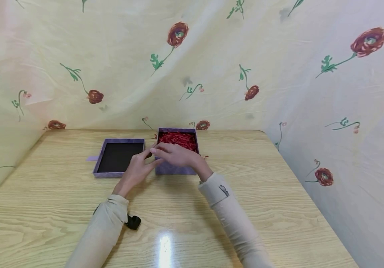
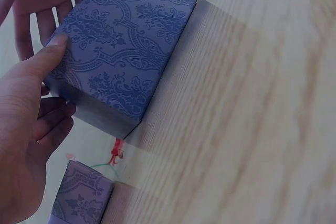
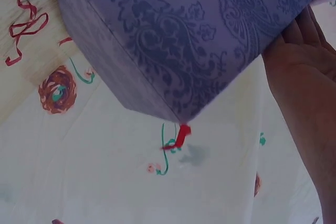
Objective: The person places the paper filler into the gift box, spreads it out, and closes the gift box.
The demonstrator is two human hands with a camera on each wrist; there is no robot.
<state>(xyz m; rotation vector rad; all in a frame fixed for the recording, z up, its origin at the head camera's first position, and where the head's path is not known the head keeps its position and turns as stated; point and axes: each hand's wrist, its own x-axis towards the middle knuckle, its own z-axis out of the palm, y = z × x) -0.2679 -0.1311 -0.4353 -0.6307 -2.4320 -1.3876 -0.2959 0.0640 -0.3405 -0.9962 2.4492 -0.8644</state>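
Observation:
A purple patterned gift box (image 1: 175, 170) stands on the table, filled with red paper shreds (image 1: 180, 140). At its front left corner my left hand (image 1: 136, 169) grips the box. The left wrist view shows the thumb (image 2: 55, 48) on the front face and the fingers curled by the left side. My right hand (image 1: 177, 155) reaches across the front rim from the right. Its fingers (image 2: 46, 27) look fairly straight beside the box opening; whether they touch the box or the shreds I cannot tell. The hands overlap in the head view.
Left of the box lies its lid (image 1: 116, 158), black inside side up, a lilac ribbon tab (image 1: 92, 158) at its left edge. Loose red strands (image 3: 29, 22) lie beside the box. Floral cloth (image 1: 128, 56) hangs behind the wooden table (image 1: 245, 201) and along its sides.

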